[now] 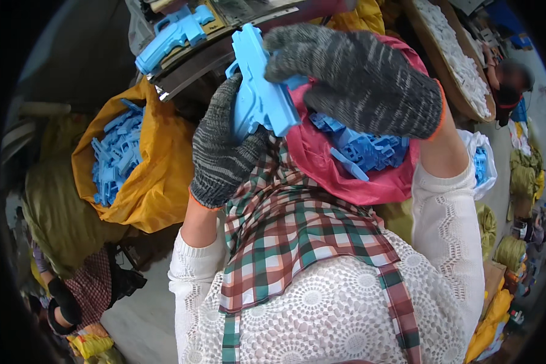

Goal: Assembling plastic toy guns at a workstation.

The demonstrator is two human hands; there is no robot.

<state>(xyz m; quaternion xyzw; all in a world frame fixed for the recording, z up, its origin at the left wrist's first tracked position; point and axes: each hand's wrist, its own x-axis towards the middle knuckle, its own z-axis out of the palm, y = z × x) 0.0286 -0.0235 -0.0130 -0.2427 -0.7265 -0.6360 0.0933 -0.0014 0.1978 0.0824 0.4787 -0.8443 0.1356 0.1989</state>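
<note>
A light-blue plastic toy gun (258, 88) is held up in front of me, tilted, at the edge of a workbench. My left hand (227, 142), in a dark grey knitted glove, is closed around its lower left side. My right hand (352, 79), gloved alike, bends over from the right with its fingertips against the upper right side of the toy gun. Between those fingers and the thumb a small blue plastic piece (296, 82) sticks out; I cannot tell whether it is joined to the toy gun. Another blue toy gun (176, 37) lies on the machine or bench at the upper left.
A yellow sack (164, 188) of blue parts (118, 155) stands on the left. Under my right hand, a pink sack (361, 191) holds more blue pieces (370, 148). A long tray (434, 60) of white parts is at upper right. People work at both sides.
</note>
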